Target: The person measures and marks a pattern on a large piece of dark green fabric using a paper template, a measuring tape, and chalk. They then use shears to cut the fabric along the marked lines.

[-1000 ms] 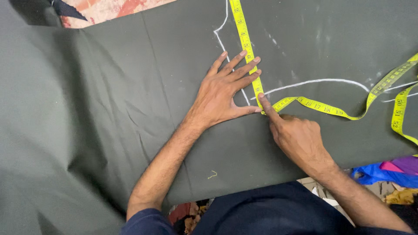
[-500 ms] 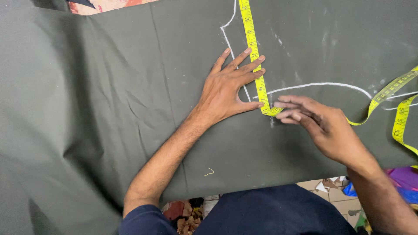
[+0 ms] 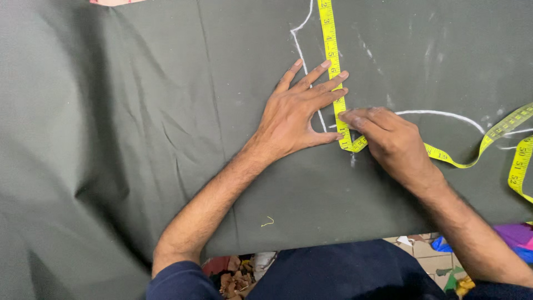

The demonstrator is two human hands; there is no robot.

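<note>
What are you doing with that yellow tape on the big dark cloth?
A person is measuring along a dark green cloth spread flat. The left hand lies flat with fingers spread, pressing a yellow measuring tape against the cloth beside a white chalk line. The right hand pinches the tape where it bends, near a curved chalk line. The rest of the tape trails off to the right.

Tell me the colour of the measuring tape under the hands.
Yellow with dark markings; the measuring tape shows best in the head view, the only one.

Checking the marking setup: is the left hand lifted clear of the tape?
No, the left hand lies flat on the cloth, its fingertips pressing the yellow tape.
</note>
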